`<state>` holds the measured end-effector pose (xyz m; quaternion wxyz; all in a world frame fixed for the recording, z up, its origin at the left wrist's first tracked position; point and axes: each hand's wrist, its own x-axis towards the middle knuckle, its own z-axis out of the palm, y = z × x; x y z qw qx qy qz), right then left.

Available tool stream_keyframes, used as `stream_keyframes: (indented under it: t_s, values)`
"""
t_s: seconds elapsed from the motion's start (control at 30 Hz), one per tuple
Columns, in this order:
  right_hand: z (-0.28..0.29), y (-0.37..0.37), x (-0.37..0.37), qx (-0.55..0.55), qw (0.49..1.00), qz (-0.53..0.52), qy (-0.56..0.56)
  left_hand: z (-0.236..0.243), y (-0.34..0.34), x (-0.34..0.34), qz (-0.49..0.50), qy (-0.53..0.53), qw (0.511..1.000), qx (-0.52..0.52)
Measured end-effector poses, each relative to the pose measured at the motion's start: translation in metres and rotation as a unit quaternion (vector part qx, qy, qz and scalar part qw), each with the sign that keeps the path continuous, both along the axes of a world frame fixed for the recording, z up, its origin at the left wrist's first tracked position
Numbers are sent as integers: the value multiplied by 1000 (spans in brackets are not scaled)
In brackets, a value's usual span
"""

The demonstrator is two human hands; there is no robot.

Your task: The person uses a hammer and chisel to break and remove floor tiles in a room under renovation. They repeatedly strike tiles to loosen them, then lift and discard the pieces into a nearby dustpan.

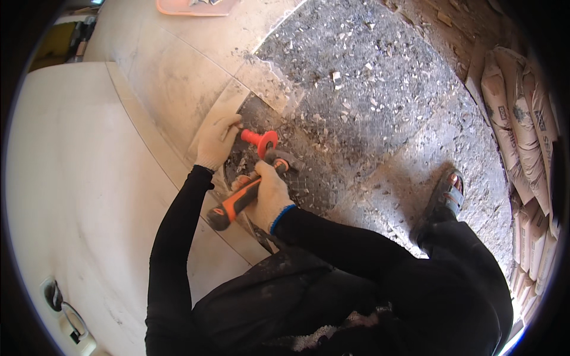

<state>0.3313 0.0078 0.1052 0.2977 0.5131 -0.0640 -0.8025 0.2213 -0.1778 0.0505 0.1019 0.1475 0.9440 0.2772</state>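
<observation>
My right hand (270,196), in a pale work glove with a blue cuff, grips a hammer (239,200) by its black and orange handle. The hammer's head (285,160) points away over the rough floor. Close by it is a chisel with a red grip and round guard (261,141); its tip is hidden. My left hand (217,141), gloved too, is beside the grip's end, with fingers and thumb apart at the edge of a beige floor tile (222,105). It does not appear to hold the chisel. Broken bits lie in the gap under my hands.
Tile chips (338,78) litter the bare grey floor (380,118). Several brown paper sacks (516,118) are stacked at the right. A white door (77,178) with a handle stands left. An orange tray (196,6) is at the top. My sandalled foot (451,193) is at right.
</observation>
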Motion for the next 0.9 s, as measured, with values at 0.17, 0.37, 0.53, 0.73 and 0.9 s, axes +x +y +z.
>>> stream_keyframes:
  t_s: [0.17,0.37,0.53,0.73,0.9]
  values:
    - [6,33,16,146,984,44,-91,-3,-12,-15,36,92,994,48]
    - [-6,0,-1,63,998,12,18,-6,-20,-34,239,54,956,159]
    - [-6,12,4,5,1000,6,14,9,-23,-37,211,87,959,170]
    - [-9,21,14,176,979,-16,-99,8,-22,-31,158,100,972,139]
    - [-11,-11,-2,26,999,36,24,10,-2,-34,70,63,993,67]
